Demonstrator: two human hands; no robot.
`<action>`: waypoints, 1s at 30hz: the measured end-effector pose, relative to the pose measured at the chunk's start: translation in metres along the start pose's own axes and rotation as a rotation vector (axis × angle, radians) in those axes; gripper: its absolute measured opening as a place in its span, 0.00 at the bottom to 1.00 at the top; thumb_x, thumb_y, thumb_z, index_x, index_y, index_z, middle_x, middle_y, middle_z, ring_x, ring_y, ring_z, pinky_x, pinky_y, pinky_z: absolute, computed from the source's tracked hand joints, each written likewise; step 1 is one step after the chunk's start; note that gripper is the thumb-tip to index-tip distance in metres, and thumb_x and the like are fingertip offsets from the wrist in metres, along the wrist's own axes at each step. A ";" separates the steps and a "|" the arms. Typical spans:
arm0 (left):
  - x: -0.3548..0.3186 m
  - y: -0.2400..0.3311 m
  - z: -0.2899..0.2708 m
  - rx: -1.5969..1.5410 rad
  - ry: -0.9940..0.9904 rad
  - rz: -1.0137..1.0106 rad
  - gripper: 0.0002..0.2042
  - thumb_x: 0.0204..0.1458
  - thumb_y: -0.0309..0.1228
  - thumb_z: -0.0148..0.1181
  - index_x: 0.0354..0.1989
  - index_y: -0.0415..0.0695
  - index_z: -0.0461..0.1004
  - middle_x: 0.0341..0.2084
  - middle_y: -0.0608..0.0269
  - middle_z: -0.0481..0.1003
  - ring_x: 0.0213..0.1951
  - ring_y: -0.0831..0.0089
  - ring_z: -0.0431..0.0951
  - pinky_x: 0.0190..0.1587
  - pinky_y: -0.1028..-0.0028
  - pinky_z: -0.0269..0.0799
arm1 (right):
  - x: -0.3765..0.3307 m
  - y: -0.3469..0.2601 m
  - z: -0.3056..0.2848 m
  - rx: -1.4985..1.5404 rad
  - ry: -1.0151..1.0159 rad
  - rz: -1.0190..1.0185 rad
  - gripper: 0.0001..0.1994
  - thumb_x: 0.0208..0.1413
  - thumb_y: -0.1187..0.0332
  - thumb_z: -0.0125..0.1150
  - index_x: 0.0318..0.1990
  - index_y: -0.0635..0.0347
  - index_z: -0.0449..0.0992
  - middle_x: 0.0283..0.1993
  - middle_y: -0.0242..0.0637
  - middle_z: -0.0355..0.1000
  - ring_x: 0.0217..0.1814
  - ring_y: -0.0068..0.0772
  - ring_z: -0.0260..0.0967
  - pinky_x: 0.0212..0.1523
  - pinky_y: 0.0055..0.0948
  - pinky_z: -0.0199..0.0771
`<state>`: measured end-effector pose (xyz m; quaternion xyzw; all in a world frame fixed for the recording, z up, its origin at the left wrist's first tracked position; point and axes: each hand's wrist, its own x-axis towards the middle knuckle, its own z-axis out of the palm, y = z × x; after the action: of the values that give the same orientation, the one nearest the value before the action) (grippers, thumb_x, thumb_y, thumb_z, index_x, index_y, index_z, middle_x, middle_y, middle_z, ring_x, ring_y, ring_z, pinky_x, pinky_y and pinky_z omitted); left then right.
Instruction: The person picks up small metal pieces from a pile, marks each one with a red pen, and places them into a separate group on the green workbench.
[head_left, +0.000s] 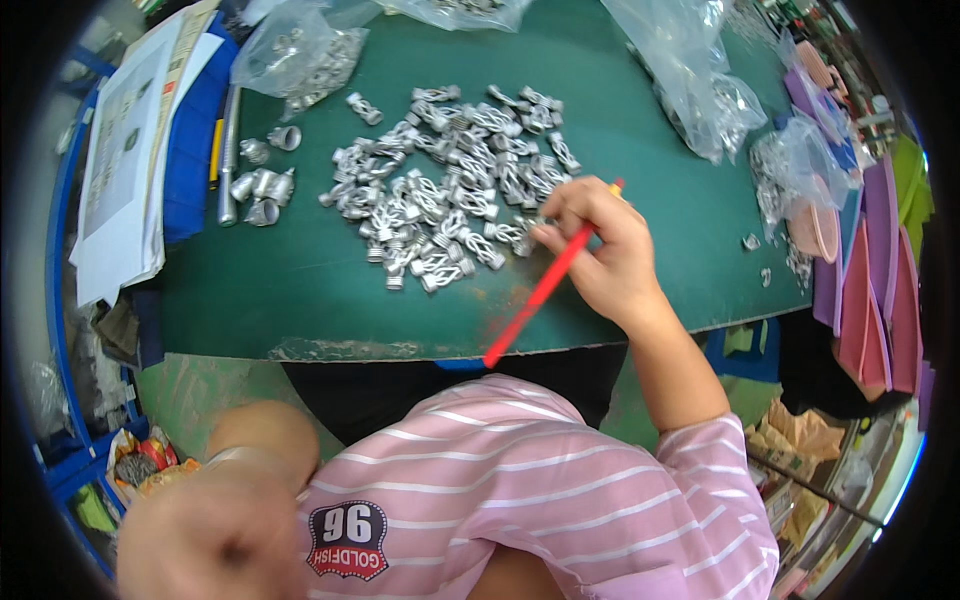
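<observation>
Head view: the right hand [600, 255] is out over the dark green counter [300, 290], its grip closed on a thin red plastic stick [545, 290] held like a pen, the stick's long end slanting down and back toward the person's chest, a short tip poking out above the knuckles. The fingertips [545, 235] touch the right edge of a spread pile of small silvery twisted metal fittings [450, 190], which fans out to the left of and beyond the grip. Further left of that pile, a few loose silver metal caps and tubes [262, 185] lie apart, beside a stack of white printed papers [125, 160] on a blue tray [195, 150]. Beyond and to the right of the grip, clear plastic bags of more silver parts [715, 100] sit on the counter. The left hand [215, 545] is low and close to the camera, well away from the counter, blurred; whether its grip is wide or narrow I cannot tell.
</observation>
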<state>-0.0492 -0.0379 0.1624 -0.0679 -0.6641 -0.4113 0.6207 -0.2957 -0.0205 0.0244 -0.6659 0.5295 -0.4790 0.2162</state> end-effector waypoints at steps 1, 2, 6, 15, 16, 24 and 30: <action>-0.010 -0.006 -0.002 0.067 0.007 -0.304 0.03 0.48 0.27 0.50 0.25 0.43 0.67 0.20 0.69 0.64 0.19 0.83 0.63 0.19 0.82 0.57 | -0.005 -0.002 0.000 0.084 0.039 -0.004 0.14 0.39 0.83 0.61 0.23 0.60 0.60 0.29 0.39 0.67 0.31 0.33 0.65 0.31 0.27 0.66; -0.021 -0.009 -0.006 0.156 0.036 -0.612 0.03 0.49 0.26 0.50 0.29 0.41 0.69 0.22 0.66 0.68 0.21 0.83 0.66 0.19 0.83 0.59 | -0.005 -0.009 0.003 0.250 0.055 0.043 0.14 0.41 0.83 0.61 0.23 0.59 0.59 0.30 0.39 0.68 0.32 0.30 0.65 0.32 0.26 0.66; -0.091 -0.076 0.006 0.183 -0.052 -1.130 0.18 0.38 0.26 0.68 0.40 0.38 0.72 0.24 0.69 0.73 0.23 0.87 0.67 0.26 0.84 0.64 | -0.024 -0.019 0.010 0.563 0.074 0.088 0.14 0.44 0.84 0.59 0.23 0.57 0.59 0.36 0.42 0.68 0.36 0.25 0.65 0.35 0.22 0.67; -0.111 -0.085 0.014 0.387 -0.084 -0.851 0.11 0.38 0.22 0.65 0.32 0.38 0.74 0.23 0.63 0.72 0.23 0.78 0.71 0.26 0.80 0.67 | -0.040 -0.019 0.021 0.774 -0.003 0.302 0.12 0.47 0.83 0.57 0.27 0.59 0.60 0.38 0.45 0.69 0.36 0.23 0.66 0.35 0.20 0.70; -0.110 -0.084 0.015 0.388 -0.084 -0.817 0.11 0.38 0.22 0.66 0.32 0.38 0.74 0.23 0.63 0.72 0.23 0.77 0.71 0.26 0.79 0.67 | -0.042 -0.019 0.022 0.832 -0.022 0.344 0.12 0.47 0.83 0.57 0.27 0.59 0.60 0.38 0.45 0.69 0.36 0.23 0.66 0.35 0.21 0.70; -0.112 -0.083 0.017 0.276 -0.075 -0.679 0.13 0.35 0.19 0.67 0.33 0.38 0.73 0.24 0.62 0.71 0.23 0.80 0.70 0.25 0.82 0.65 | -0.050 -0.009 0.030 0.725 0.011 0.097 0.16 0.41 0.84 0.62 0.24 0.58 0.59 0.36 0.44 0.67 0.40 0.34 0.69 0.38 0.28 0.72; -0.120 -0.084 0.019 0.085 0.182 -1.176 0.10 0.41 0.23 0.64 0.34 0.36 0.75 0.23 0.67 0.72 0.25 0.83 0.69 0.28 0.81 0.67 | -0.045 -0.027 0.028 0.618 0.189 0.056 0.19 0.37 0.84 0.66 0.26 0.58 0.58 0.35 0.43 0.66 0.37 0.31 0.68 0.38 0.28 0.72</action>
<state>-0.0873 -0.0301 0.0198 0.3716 -0.5503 -0.6632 0.3455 -0.2575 0.0232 0.0148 -0.5067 0.3949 -0.6705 0.3712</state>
